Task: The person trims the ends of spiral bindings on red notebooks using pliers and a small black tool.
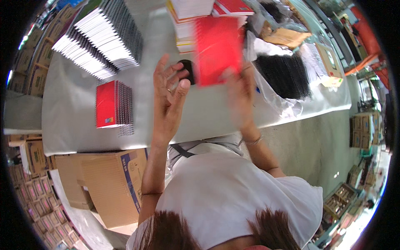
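Observation:
A red notebook point(217, 48), blurred by motion, hangs over the table in my right hand point(241, 85), which grips its lower right corner. Nothing is in my left hand point(168, 93); it is raised left of the notebook, palm turned inward and fingers apart. Just behind those fingertips is a black round object point(190, 71), partly hidden. To the left lies a stack of red spiral-bound notebooks point(107, 104) with dark wire coils. Behind the held notebook stand piles of paper blocks point(183, 29), and one pile carries red covers point(233, 7).
Tall stacks of spiral-bound books point(108, 35) stand at the far left of the pale-covered table point(152, 25). On the right, black binding coils point(283, 77) lie in clear plastic. A cardboard box point(104, 181) sits below the near left edge.

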Demonstrator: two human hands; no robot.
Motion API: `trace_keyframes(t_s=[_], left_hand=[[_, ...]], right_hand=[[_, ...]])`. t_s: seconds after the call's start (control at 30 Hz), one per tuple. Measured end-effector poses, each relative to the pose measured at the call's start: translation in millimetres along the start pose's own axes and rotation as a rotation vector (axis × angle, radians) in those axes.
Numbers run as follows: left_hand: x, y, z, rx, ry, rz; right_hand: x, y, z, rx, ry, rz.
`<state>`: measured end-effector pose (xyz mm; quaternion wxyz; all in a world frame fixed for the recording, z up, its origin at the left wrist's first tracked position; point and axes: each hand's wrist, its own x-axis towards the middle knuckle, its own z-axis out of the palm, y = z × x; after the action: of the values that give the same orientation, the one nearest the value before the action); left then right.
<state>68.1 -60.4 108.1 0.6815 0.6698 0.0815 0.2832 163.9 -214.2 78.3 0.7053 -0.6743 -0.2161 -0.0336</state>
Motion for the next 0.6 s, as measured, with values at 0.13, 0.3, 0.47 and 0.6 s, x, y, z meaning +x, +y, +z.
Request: trace_keyframes(t_s=[0.13,0.3,0.47,0.6], left_hand=[[-3,-18,5,-0.074,0.019,-0.065],[-6,-7,-35,0.933,-0.169,-0.037],[-24,-42,-36,1.427,-0.186,0.068],[-37,-49,-30,1.381,-0.04,0.099]], right_hand=[[-13,3,-19,-0.203,-0.366,-0.115],[78,26,-140,-0.827,-0.162,-0.248],[86,92,-157,-1.293,-0.177,-0.131],[85,88,-134,-1.308,-0.14,-0.149]])
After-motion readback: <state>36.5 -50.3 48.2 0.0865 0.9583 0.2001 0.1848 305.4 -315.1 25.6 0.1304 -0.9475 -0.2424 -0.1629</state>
